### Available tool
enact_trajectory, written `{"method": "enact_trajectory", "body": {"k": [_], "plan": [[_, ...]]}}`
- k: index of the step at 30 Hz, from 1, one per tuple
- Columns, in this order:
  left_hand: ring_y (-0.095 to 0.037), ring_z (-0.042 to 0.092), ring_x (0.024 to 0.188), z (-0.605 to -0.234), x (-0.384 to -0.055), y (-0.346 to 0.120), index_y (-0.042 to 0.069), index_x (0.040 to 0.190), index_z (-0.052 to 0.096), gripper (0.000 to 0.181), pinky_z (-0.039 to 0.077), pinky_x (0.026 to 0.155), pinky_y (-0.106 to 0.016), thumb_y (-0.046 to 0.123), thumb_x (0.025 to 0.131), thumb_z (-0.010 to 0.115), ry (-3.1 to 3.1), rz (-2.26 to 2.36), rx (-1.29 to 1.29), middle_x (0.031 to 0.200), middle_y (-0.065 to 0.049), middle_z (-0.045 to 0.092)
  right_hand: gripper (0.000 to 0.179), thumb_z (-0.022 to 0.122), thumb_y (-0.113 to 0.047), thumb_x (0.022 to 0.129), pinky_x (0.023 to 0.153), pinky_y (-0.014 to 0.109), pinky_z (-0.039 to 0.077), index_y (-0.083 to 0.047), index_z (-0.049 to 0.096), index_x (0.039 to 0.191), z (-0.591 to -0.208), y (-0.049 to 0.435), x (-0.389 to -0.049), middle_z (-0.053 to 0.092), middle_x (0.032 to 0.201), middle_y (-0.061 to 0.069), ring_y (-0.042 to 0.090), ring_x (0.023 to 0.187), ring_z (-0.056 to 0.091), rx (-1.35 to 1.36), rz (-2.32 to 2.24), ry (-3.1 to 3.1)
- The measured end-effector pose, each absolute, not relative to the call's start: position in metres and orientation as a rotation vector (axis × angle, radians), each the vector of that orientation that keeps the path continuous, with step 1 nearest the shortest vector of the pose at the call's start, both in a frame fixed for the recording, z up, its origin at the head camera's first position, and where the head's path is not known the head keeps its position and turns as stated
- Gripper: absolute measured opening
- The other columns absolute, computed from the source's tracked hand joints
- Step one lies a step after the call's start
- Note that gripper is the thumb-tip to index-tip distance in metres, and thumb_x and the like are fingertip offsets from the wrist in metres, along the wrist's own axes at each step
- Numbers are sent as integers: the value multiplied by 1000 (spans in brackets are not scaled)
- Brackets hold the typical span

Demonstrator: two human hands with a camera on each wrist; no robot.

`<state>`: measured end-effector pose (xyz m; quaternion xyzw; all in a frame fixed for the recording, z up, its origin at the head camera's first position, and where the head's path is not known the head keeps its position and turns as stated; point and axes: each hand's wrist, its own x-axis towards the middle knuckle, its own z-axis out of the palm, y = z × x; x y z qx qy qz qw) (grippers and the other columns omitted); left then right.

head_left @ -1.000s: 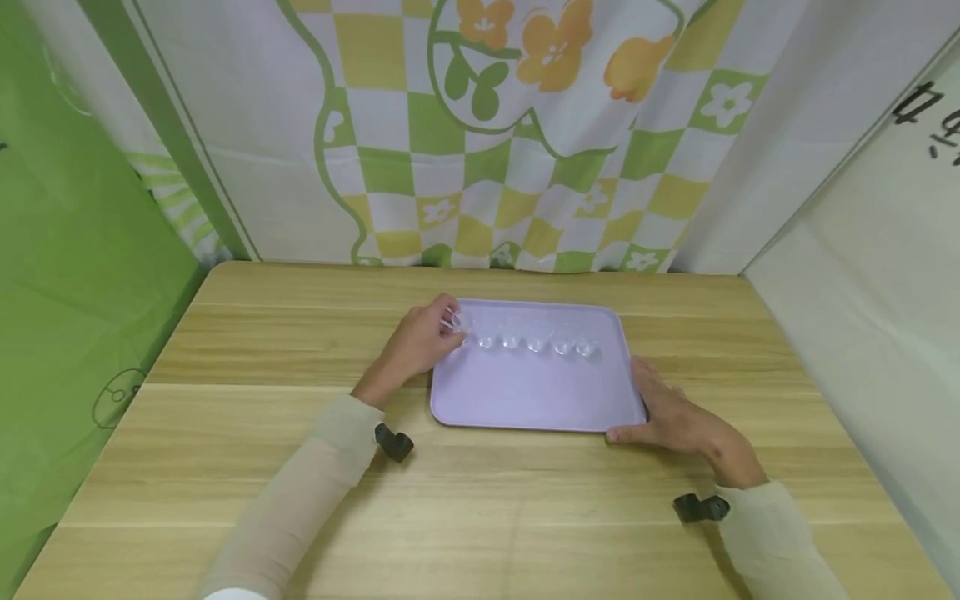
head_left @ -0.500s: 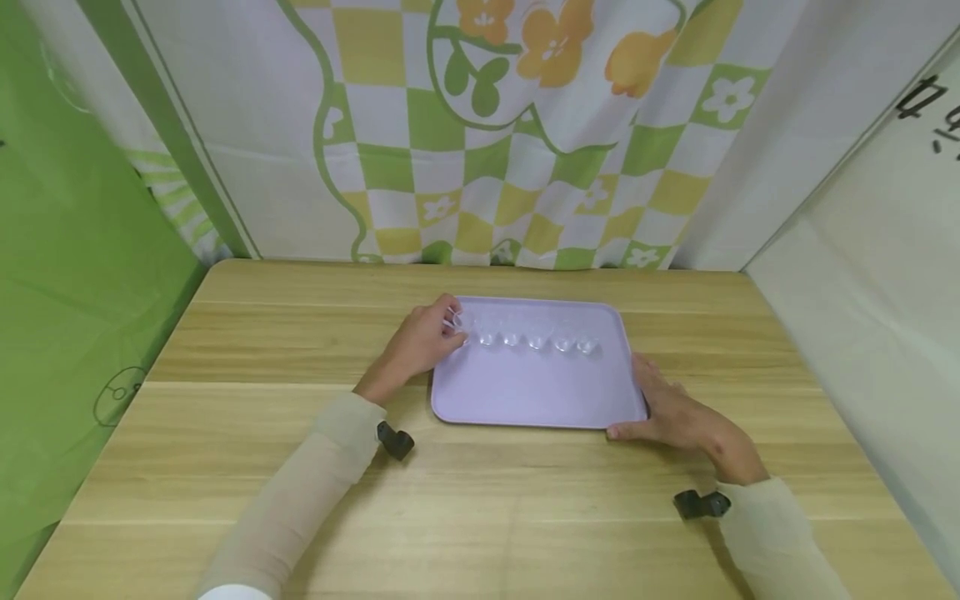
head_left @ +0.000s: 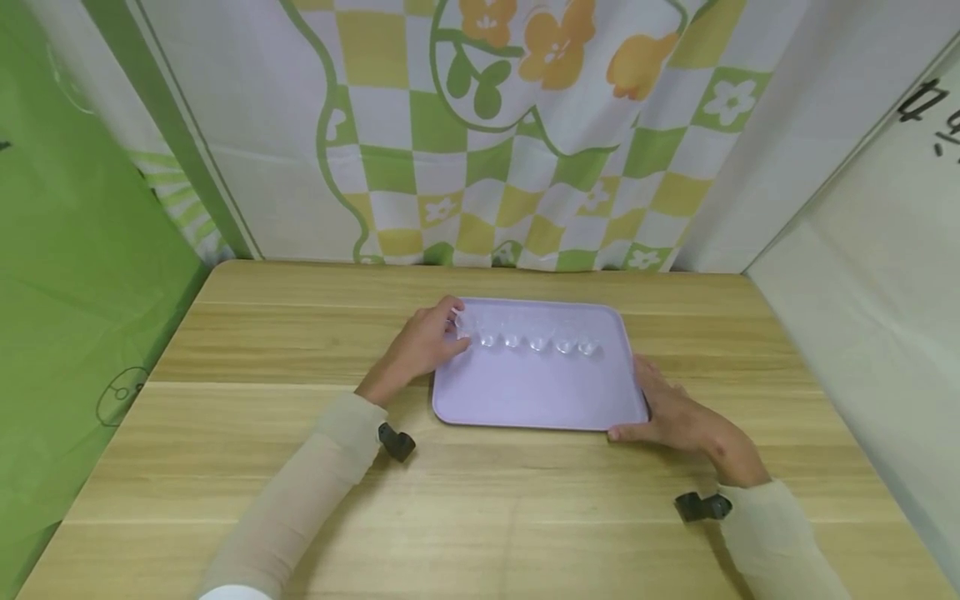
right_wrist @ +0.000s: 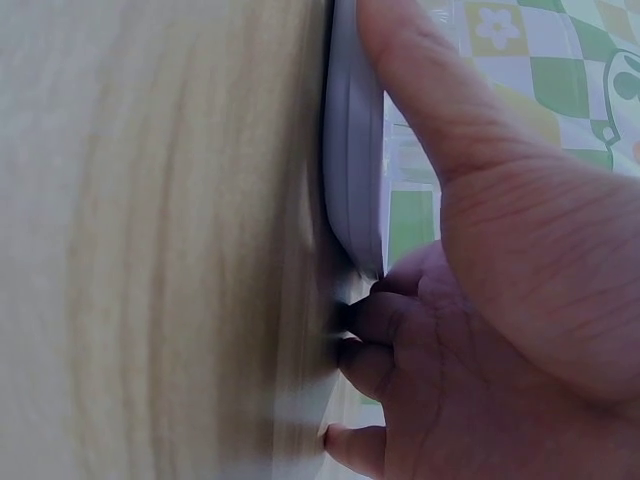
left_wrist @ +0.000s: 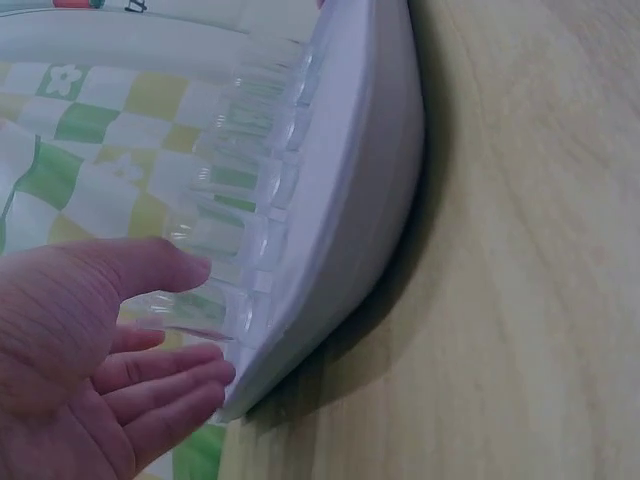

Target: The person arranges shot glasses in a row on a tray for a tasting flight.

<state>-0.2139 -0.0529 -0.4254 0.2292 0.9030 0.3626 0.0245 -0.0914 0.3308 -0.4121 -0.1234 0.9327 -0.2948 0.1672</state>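
Note:
A pale purple tray (head_left: pixel 532 392) lies on the table. Along its far half runs a row of several small clear plastic cups (head_left: pixel 537 343), all upright. My left hand (head_left: pixel 420 340) is at the leftmost cup, by the tray's left edge. In the left wrist view, thumb and fingers stand apart on either side of that nearest cup (left_wrist: pixel 205 312), the fingers nearly straight; whether they touch it is hard to tell. My right hand (head_left: pixel 671 417) holds the tray's near right corner, thumb at the front edge and fingers along the right side. Its index fingertip is hidden.
The wooden table (head_left: pixel 480 508) extends around the tray. Behind it hangs a checked, flowered curtain (head_left: pixel 525 192). A green wall (head_left: pixel 82 275) stands at the left, a white one (head_left: pixel 877 283) at the right. Each wrist carries a small black camera mount (head_left: pixel 396 442).
My left hand's thumb and fingers have loosened from the leftmost cup, the thumb shifting slightly right. My right hand and the tray stay in place.

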Motion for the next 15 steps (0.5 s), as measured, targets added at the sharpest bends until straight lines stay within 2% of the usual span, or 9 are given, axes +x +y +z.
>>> {"method": "enact_trajectory", "body": {"k": [4,6,10,13,15], "plan": [[-33,56,128,-421,-211,-57,2,144,50,63,45,107,-46,29,94,77,2791,1049,713,139,-18,60,129,84,-48,84,107,82,7,5,-4,160,-414,333,-91,3,164,36,57,148,9,-352,-846,2668],[-33,50,136,-418,-209,-62,3,149,47,68,40,113,-46,33,95,76,2784,1032,734,148,-17,54,127,84,-48,84,109,79,13,5,-2,160,-414,335,-92,9,162,37,57,146,18,-360,-869,2664],[-34,40,144,-412,-202,-74,0,153,41,76,32,118,-46,35,95,75,2775,1006,846,156,-18,45,129,82,-49,86,113,73,20,7,-9,159,-405,343,-95,4,162,39,58,146,17,-315,-895,2648],[-33,39,145,-405,-197,-82,0,155,39,77,31,119,-46,35,96,74,2767,982,940,157,-17,43,130,79,-50,89,114,70,19,2,-18,158,-392,347,-100,-6,163,36,58,147,10,-286,-876,2679],[-31,38,145,-399,-195,-86,3,156,38,77,31,119,-45,39,97,73,2762,962,982,158,-15,42,127,78,-48,91,114,70,20,-2,-17,160,-384,347,-103,-4,164,33,58,146,13,-321,-883,2726]]}}
